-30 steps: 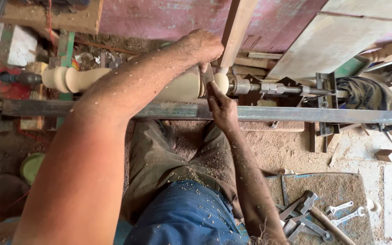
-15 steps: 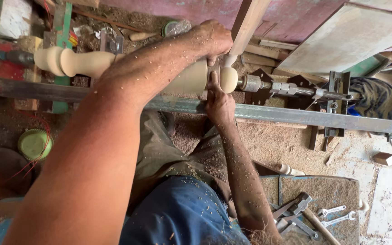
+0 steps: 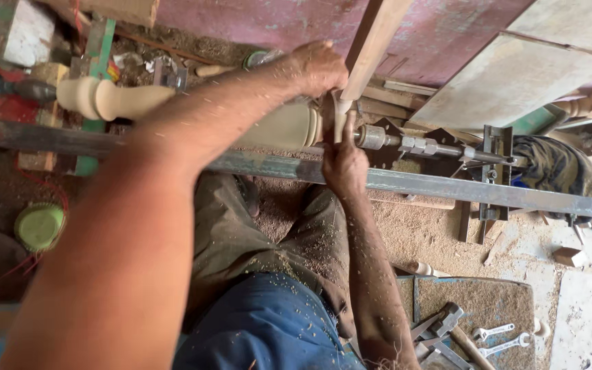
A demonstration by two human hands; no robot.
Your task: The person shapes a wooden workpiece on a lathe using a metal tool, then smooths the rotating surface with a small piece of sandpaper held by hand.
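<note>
Sawdust all over the dirt floor [image 3: 412,233], a faded pink wall [image 3: 255,20] up at 12 o'clock, pale boards [image 3: 515,75] leaning around 2, spanners [image 3: 495,339] at 5.

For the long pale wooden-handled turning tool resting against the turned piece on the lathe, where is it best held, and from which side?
Judging by its pose, the long pale wooden-handled turning tool is best held low, near its tip against the pale turned wooden spindle. The left hand comes over from the far side; the right hand steadies from beneath, across the grey steel lathe rail. The handle slopes up and away.
</note>
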